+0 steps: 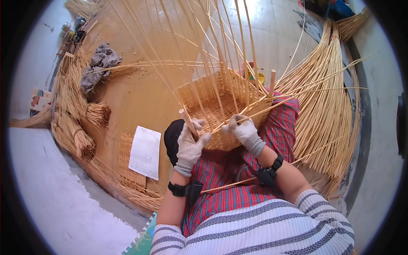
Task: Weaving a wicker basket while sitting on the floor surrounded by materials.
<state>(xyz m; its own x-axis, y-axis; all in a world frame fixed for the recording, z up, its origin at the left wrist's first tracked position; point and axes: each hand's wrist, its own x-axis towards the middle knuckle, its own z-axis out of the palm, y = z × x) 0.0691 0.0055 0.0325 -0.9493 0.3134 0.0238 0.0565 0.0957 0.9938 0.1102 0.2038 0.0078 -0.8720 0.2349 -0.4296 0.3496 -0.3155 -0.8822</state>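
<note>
A half-woven wicker basket (203, 92) rests in my lap, its open top facing me and long upright canes rising from its rim. My left hand (190, 144), in a pale work glove, is closed around the thick wooden corner post (188, 121) at the basket's near left. Also gloved, my right hand (245, 132) pinches a thin wicker strand at the near rim, a short way right of my left hand. More loose strands run off to the right, past a second corner post (272, 80). My fingertips partly hide the weave between both hands.
Large bundles of wicker canes (318, 110) fan over the floor at right; more bundles (72, 93) lie at left beside a grey cloth (101, 63). A printed paper sheet (145, 152) lies on a woven panel (126, 161). A yellow round object (257, 77) sits behind the basket.
</note>
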